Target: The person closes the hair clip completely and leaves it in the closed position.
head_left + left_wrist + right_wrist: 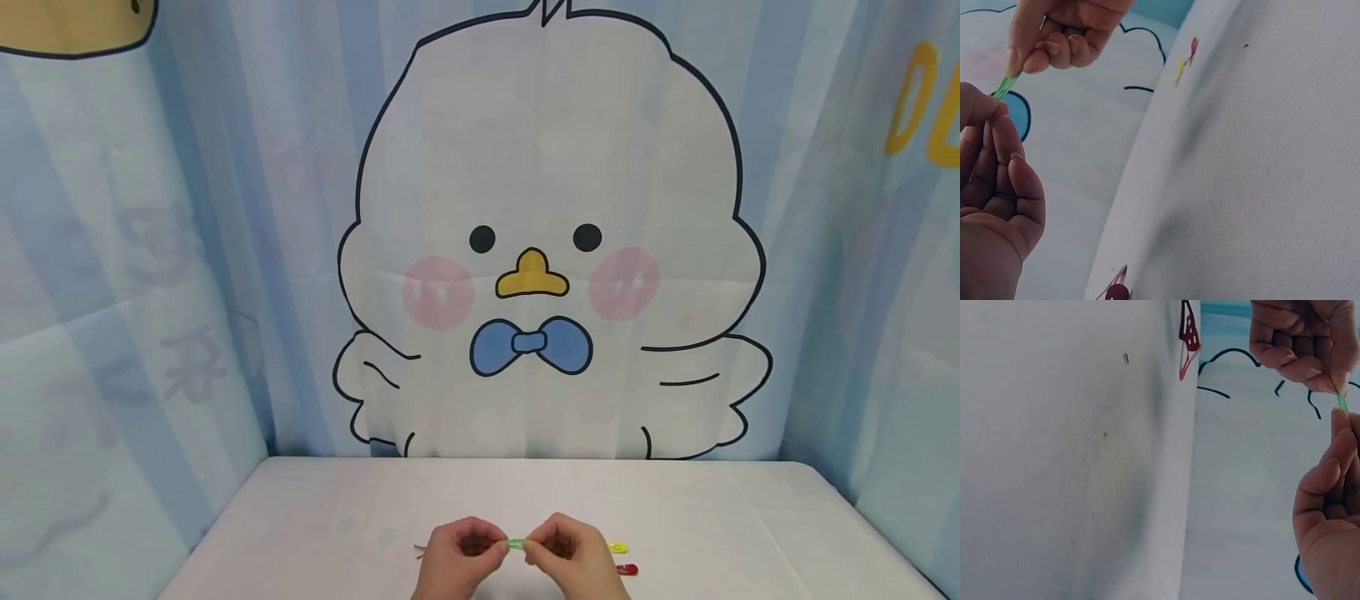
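Between my two hands stretches a thin green hair clip [516,543], held up over the white table. The left hand [461,560] pinches one end of it with thumb and forefinger. At the other end, the right hand [577,560] pinches it in the same way. The green clip [1005,86] looks like narrow strips in the left wrist view, and fingertips cover both its ends. In the right wrist view the other fingers of both hands curl loosely below the pinch.
Right of the right hand lie a yellow clip [618,547] and a red clip [627,570] on the table [712,517]. Left of the left hand, a dark red snap clip [1190,328] rests near the edge. A curtain with a cartoon bird [540,167] hangs behind.
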Tool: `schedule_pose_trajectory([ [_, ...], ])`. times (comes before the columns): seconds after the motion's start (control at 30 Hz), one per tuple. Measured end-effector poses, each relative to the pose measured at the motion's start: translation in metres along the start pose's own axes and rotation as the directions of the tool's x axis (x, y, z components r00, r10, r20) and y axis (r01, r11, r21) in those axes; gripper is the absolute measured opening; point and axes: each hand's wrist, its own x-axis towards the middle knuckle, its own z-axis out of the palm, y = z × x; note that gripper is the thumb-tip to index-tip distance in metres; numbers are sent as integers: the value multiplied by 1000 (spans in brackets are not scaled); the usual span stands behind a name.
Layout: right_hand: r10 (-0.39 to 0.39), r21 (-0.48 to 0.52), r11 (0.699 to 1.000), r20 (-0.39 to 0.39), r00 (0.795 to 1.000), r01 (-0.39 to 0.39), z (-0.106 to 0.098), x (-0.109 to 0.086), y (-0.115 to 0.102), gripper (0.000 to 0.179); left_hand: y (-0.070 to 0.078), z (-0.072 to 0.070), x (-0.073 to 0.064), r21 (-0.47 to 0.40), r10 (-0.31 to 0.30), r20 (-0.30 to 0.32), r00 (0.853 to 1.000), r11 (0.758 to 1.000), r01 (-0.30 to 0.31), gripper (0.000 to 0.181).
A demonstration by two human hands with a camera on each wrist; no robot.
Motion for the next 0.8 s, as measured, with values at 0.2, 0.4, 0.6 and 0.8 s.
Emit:
schedule_pose_trajectory([
  [0.2, -27, -92, 995, -37, 999, 24, 1, 1, 1, 14, -1, 1, 1, -24, -6, 5, 1000, 1000, 7, 11],
  [0.4, -121, -204, 973, -59, 991, 107, 3, 1, -1, 13, -4, 2, 4, -27, -23, -1, 1000, 999, 23, 10],
  [0.6, -176, -216, 962, -27, 984, 167, 2, -1, -3, 14, -4, 2, 4, -70, -47, 2, 999, 996, 47, 12],
  [0.8, -252, -246, 940, -24, 968, 238, 1, -1, -1, 14, -1, 1, 1, -122, -34, 29, 999, 992, 38, 13],
])
